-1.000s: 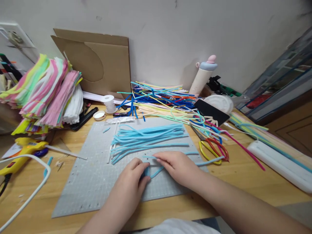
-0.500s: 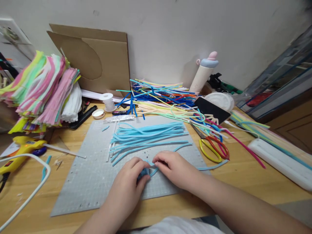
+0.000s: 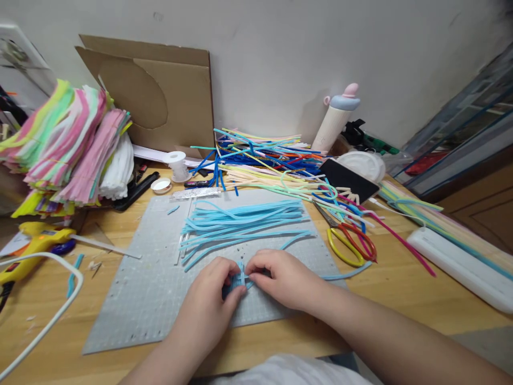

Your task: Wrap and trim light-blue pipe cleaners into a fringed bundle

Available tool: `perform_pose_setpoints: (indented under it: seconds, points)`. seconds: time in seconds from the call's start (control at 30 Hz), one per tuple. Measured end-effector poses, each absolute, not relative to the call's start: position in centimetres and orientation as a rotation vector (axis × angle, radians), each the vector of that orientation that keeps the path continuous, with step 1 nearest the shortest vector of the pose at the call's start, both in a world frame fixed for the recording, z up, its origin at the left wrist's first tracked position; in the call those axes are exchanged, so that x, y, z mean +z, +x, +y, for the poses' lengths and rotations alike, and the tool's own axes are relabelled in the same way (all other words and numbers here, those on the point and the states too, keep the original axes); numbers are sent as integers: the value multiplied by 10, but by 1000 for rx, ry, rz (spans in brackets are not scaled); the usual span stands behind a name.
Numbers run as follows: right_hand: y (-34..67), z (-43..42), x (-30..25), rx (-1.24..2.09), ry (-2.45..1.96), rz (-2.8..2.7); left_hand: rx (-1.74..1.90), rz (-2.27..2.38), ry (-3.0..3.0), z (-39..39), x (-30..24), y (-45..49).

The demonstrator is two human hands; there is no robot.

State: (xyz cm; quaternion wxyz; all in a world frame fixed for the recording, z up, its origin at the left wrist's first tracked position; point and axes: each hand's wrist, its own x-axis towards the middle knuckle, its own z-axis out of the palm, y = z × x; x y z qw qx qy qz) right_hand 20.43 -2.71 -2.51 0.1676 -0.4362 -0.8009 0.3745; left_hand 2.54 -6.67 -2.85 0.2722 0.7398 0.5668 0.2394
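A small blue piece of bent pipe cleaners [image 3: 241, 278] sits between my hands, low over the grey cutting mat [image 3: 148, 283]. My left hand [image 3: 212, 291] is closed round its left side, thumb below and fingers above. The fingertips of my right hand [image 3: 276, 275] pinch at its right edge, on a blue strand. A long blue pipe cleaner [image 3: 348, 274] shows beyond my right forearm; whether it joins the piece is hidden. Just past my hands lies a bundle of light blue pipe cleaners [image 3: 248, 216].
Scissors [image 3: 348, 246] with yellow and red handles lie right of the mat. At left are a yellow glue gun [image 3: 36, 246] and a white cable [image 3: 56, 315]. Mixed pipe cleaners [image 3: 268, 155] pile up behind, near a bottle [image 3: 334, 120]. A white power strip [image 3: 460, 270] lies at right.
My right fingertips have moved slightly left, closer to my left hand. The blue piece now shows more upright between the fingers.
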Motion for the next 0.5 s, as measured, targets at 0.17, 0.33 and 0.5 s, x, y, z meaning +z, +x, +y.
perform_pose_setpoints:
  seconds: [0.17, 0.33, 0.5]
  points:
    - [205, -27, -24, 1043, -1235, -2294, 638, 1496, 1990, -64, -26, 26]
    - [206, -28, -24, 1076, -1253, -2297, 638, 1490, 1981, -65, -27, 26]
    - [202, -29, -21, 1063, -1310, -2302, 657, 1480, 1990, -64, -28, 26]
